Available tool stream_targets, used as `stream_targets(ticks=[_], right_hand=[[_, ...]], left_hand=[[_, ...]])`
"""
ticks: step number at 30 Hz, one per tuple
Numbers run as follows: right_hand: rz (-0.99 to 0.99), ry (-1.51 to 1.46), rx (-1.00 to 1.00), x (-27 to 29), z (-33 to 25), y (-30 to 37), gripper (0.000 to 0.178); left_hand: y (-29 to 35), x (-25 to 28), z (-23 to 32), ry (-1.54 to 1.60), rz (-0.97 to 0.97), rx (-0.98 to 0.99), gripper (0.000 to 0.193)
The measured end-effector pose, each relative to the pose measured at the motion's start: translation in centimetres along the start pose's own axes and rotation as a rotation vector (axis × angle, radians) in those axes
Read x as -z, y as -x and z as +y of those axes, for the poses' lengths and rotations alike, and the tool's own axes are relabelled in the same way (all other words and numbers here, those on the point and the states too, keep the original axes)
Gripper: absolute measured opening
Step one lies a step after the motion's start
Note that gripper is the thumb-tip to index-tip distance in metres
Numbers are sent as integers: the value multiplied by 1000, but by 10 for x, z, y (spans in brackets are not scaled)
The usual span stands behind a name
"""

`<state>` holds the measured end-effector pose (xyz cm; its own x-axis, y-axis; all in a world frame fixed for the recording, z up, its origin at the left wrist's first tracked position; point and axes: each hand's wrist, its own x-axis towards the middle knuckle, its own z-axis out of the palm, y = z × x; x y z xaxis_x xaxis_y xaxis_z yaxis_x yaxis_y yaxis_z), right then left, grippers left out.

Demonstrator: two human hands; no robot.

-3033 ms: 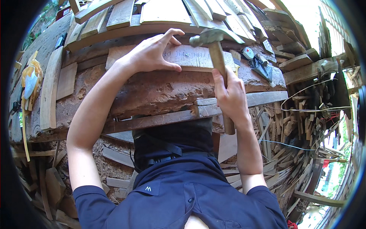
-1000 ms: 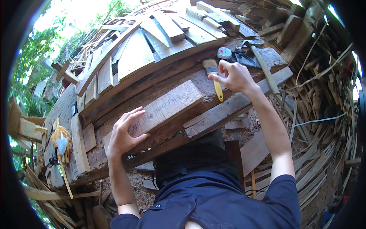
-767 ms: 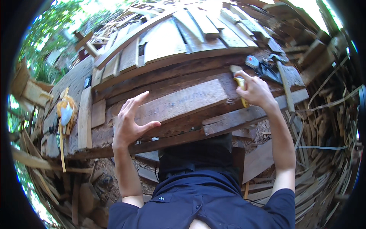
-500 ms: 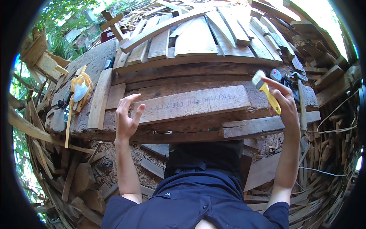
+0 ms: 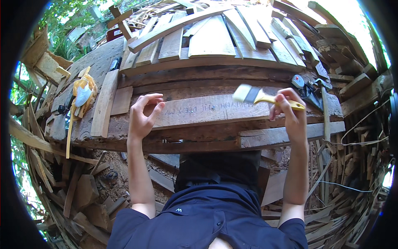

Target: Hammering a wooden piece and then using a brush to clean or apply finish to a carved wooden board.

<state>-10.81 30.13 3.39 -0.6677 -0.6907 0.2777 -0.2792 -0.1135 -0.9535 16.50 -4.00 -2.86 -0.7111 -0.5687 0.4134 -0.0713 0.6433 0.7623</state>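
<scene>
A flat paintbrush with pale bristles and a yellow handle is gripped in my right hand. Its bristles point left, over the far edge of a long wooden board that has handwriting on its face. At the board's left end is my left hand, its fingers curved and apart from the thumb, holding nothing. Whether that hand touches the board I cannot tell. The board lies across a rough, dark wooden bench.
Many cut planks lie along the back. A hammer-like tool and a round tape measure are at the right. To the left are an upright plank and a yellow-brown bundle with a white piece. Scrap wood surrounds the bench.
My right hand has moved left, turning the paintbrush from upright to nearly level over the board. My left hand has shifted slightly right and its fingers have curled a little more.
</scene>
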Motion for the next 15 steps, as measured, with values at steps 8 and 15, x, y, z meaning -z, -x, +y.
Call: stream_targets(ticks=[8, 15], right_hand=[[-56, 143, -107, -44, 15, -5, 22], [-51, 254, -89, -52, -7, -8, 21]], left_hand=[[-2, 1, 2, -76, -40, -47, 24], [-1, 1, -2, -86, -43, 15, 23]])
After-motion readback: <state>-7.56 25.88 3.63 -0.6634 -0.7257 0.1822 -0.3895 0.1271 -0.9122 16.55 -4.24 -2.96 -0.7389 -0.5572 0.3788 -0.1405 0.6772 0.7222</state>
